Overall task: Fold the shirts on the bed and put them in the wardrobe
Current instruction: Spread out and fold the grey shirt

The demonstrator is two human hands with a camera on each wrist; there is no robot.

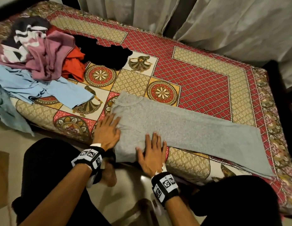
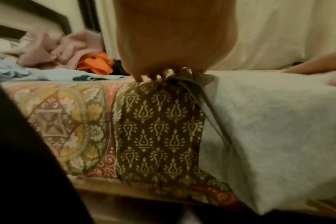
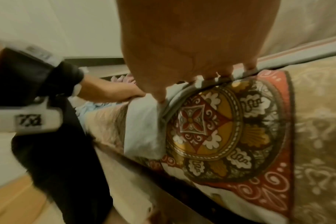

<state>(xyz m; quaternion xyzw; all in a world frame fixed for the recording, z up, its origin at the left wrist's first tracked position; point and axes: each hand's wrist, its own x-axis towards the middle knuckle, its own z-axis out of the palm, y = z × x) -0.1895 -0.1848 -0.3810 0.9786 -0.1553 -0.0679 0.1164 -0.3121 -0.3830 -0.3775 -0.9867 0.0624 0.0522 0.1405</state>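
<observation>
Pressing flat, fingers (image 1: 156,141) straight and spread, the right hand (image 1: 152,154) and left hand (image 1: 107,131) rest on the grey shirt (image 1: 182,126), folded long along the bed (image 1: 199,75) near edge; unfolded shirts (image 1: 37,59) heaped far left.

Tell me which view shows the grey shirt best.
The head view: the grey shirt lies there as one long strip across the bed, both hands flat on its near end. The left wrist view shows only the blurred part draped over the bed edge; the right wrist view only a narrow slice under the fingers.
</observation>
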